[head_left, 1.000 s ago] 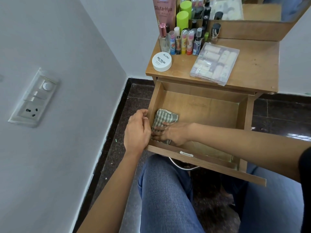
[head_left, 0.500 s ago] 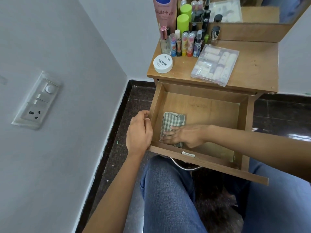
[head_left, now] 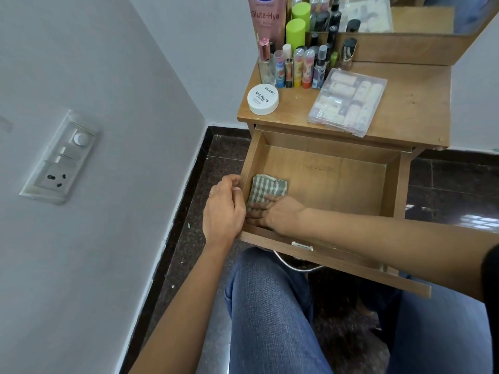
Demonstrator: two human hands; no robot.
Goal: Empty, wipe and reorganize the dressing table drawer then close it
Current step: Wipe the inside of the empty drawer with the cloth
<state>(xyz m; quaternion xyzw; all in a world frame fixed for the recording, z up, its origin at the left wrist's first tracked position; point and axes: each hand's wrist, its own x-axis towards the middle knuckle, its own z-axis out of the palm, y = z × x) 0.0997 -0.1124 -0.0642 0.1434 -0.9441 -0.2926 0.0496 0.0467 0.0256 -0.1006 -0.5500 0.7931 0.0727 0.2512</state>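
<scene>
Wipe step under way — our right hand lies flat, fingers spread, pressing the checked cloth into the near-left corner of the open, emptied drawer. Left hand is curled over the drawer's left wall, steadying it. We'd keep pressure even, sweep into corners and along walls — bottles and clear case wait on the tabletop.

The drawer stands pulled open, bare but for a checked cloth at its nine o'clock side. The right hand presses flat on the cloth. The left hand grips the drawer's left wall. At twelve o'clock, the tabletop carries a white jar, a clear case and upright bottles.
</scene>
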